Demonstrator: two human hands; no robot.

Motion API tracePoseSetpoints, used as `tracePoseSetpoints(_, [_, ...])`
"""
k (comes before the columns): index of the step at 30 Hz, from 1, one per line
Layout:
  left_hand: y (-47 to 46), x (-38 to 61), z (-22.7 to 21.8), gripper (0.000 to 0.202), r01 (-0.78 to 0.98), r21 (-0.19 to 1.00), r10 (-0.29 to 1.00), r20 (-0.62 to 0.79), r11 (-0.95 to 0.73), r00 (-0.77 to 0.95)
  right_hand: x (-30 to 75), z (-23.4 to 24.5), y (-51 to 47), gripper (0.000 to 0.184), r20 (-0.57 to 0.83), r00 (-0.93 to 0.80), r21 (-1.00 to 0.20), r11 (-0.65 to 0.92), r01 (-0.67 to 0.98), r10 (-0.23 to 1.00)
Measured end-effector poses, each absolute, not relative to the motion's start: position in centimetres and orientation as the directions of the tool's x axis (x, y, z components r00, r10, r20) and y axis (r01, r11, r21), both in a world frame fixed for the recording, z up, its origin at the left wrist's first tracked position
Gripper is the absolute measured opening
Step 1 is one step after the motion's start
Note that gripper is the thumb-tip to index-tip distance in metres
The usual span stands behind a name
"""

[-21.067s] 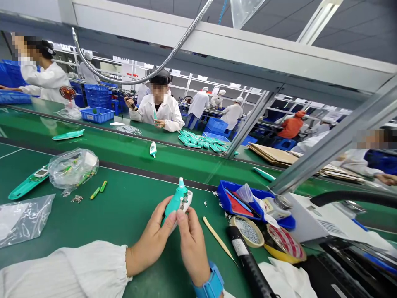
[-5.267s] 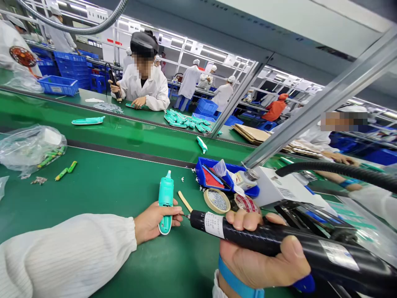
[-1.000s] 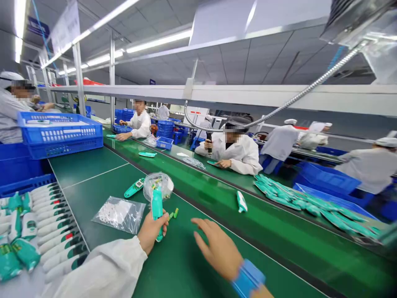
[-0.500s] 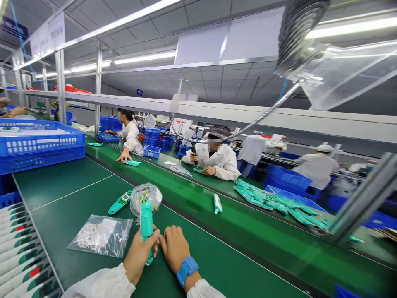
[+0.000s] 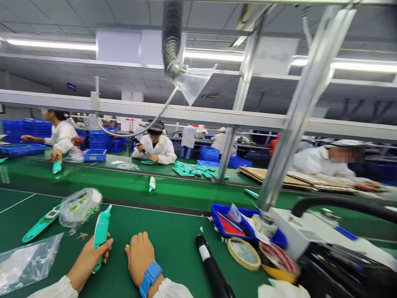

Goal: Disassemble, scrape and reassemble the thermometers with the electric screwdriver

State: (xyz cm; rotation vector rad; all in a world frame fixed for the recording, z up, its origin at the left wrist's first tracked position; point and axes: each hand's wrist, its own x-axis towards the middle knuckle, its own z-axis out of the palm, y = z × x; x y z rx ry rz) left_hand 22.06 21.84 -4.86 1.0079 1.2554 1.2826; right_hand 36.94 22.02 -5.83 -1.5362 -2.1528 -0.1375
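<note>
My left hand (image 5: pixel 92 252) is closed round a teal-and-white handheld device (image 5: pixel 102 227), which stands nearly upright with its narrow tip upward. To its right, my right hand (image 5: pixel 141 253), with a blue wrist strap, is low over the green table, fingers curled. A small yellow-green piece (image 5: pixel 127 246) shows at its thumb tip; the rest is hidden. Beyond my left hand sits a clear bag (image 5: pixel 81 207) of small green-yellow parts. A teal housing with a small display window (image 5: pixel 41 223) lies beside it. Nearer, a flat clear bag (image 5: pixel 31 260) holds small white pieces.
A black pen-shaped tool (image 5: pixel 212 265), tape rolls (image 5: pixel 244 253) and a blue tray (image 5: pixel 217 219) with tools lie right. Across runs a green conveyor (image 5: pixel 186 191) carrying a teal-and-white device (image 5: pixel 151 183). Co-workers sit opposite beside a pile of teal housings (image 5: pixel 192 169). A metal post (image 5: pixel 288 136) rises right.
My view has swung right, bringing the tray, tapes and black tool into sight. My hands have moved apart, and the yellow-green piece now shows at my right thumb. My left hand keeps the device.
</note>
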Motion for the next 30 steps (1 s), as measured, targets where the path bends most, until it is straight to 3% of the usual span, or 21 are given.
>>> tracePoseSetpoints(4, [21.5,26.2,-3.3,0.048,-0.201,0.959,0.979,-0.189,0.201,0.08,41.4,-5.1,21.6,0.007,0.469,-0.184,-0.29,0.347,0.892,0.864])
tracePoseSetpoints(8, [22.8,30.6,-2.7,0.036,-0.367,0.884,0.95,-0.217,0.289,0.224,44.6,-4.4,22.1,0.011,0.504,-0.044,-0.491,0.328,0.807,0.863])
tracePoseSetpoints(13, [24.8,33.1,-3.2,0.041,-0.481,0.79,0.922,-0.277,0.38,0.272,45.8,-4.1,22.7,0.028,0.435,0.189,-0.791,0.273,0.547,0.88])
tracePoseSetpoints(16, [24.9,33.0,-3.3,0.044,-0.549,0.699,0.886,-0.31,0.459,0.346,45.3,-3.5,22.3,0.033,0.35,0.231,-0.89,0.245,0.383,0.908])
tracePoseSetpoints(24, [24.8,32.8,-3.8,0.048,-0.589,0.6,0.84,-0.37,0.542,0.396,42.9,-2.2,20.2,0.019,0.273,0.043,-0.947,0.261,0.187,0.961])
tracePoseSetpoints(30, [24.9,32.6,-3.5,0.045,-0.619,0.58,0.848,-0.348,0.53,0.4,43.2,-2.5,19.9,0.009,0.422,-0.083,-0.787,0.409,0.462,0.903])
